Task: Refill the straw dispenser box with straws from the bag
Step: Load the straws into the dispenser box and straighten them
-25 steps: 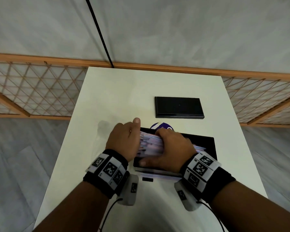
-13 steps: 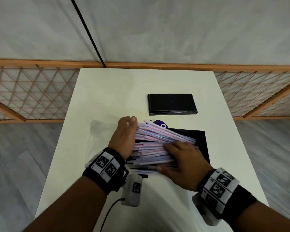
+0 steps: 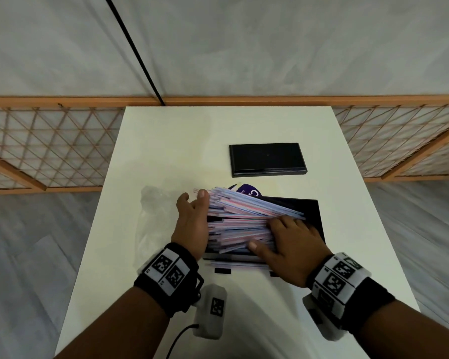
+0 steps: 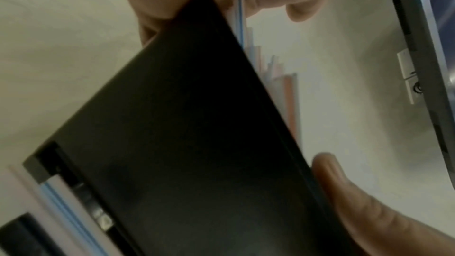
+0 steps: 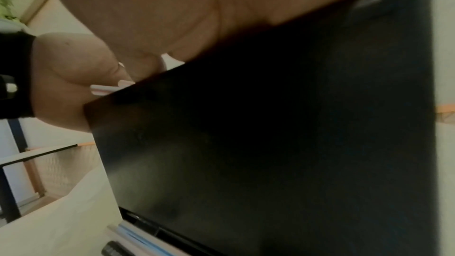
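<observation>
The black dispenser box (image 3: pixel 314 211) stands open in the middle of the white table (image 3: pixel 166 141). A heap of pink, blue and white straws (image 3: pixel 239 218) lies across it, fanned and sticking up above the rim. My left hand (image 3: pixel 192 221) is flat against the left ends of the straws, thumb up. My right hand (image 3: pixel 293 242) rests on top of the straws at their right end, fingers spread. In the left wrist view the box's dark wall (image 4: pixel 184 143) fills the frame with straws (image 4: pixel 288 94) above it. The right wrist view shows the same wall (image 5: pixel 270 143) and some straw ends (image 5: pixel 103 89).
The box's black lid (image 3: pixel 267 159) lies flat behind the box. A crumpled clear plastic bag (image 3: pixel 153 218) sits just left of my left hand. A purple round item (image 3: pixel 246 191) peeks out behind the straws. A few straws lie in the dispensing slot at the box's front.
My right hand slid from the middle of the straws to their right end and flattened on them. The bundle has fanned out over the box. My left hand stayed at the left ends.
</observation>
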Action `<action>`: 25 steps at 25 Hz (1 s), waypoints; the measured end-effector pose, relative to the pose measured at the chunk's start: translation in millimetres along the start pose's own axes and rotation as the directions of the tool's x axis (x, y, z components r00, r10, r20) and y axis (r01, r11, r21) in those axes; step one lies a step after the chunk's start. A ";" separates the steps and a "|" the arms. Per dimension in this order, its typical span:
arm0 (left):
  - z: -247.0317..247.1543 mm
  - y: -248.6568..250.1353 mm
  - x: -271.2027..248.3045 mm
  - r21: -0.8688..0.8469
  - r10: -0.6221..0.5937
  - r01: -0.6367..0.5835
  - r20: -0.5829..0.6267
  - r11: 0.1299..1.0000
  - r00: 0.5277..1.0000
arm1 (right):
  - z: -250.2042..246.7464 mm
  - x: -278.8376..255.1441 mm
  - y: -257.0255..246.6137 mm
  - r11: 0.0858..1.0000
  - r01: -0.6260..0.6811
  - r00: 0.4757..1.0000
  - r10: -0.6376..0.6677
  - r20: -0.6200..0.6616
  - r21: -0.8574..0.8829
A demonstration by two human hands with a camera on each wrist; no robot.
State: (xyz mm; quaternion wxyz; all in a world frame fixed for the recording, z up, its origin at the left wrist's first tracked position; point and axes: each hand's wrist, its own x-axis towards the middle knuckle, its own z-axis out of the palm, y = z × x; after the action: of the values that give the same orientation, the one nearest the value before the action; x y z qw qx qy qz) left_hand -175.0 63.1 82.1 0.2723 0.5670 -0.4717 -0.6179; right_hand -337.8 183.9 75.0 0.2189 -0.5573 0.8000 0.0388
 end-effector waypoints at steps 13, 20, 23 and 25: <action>-2.2 -5.0 6.5 0.095 0.043 -0.039 -0.042 0.995 0.998 | 1.2 19.3 -6.6 1.000 0.029 0.998 -0.029 0.058 -0.010; -0.5 -0.2 3.9 0.116 0.060 -0.056 -0.035 0.992 0.998 | -0.5 29.5 -3.8 0.999 0.029 0.988 -0.033 0.151 0.028; -1.4 3.5 1.9 0.073 0.096 -0.092 -0.052 0.993 0.994 | -5.2 30.6 -10.4 1.000 0.007 0.987 -0.012 0.161 0.030; 0.0 4.0 2.9 0.040 0.120 -0.117 -0.063 0.992 0.991 | -6.5 29.3 -13.8 0.999 0.023 0.992 -0.029 0.122 0.049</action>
State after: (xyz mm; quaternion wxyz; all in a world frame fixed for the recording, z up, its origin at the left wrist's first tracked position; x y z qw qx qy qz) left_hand -176.4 58.9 84.4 0.3134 0.5629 -0.5066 -0.5729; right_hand -335.5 151.0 71.8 0.2812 -0.5588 0.7785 0.0510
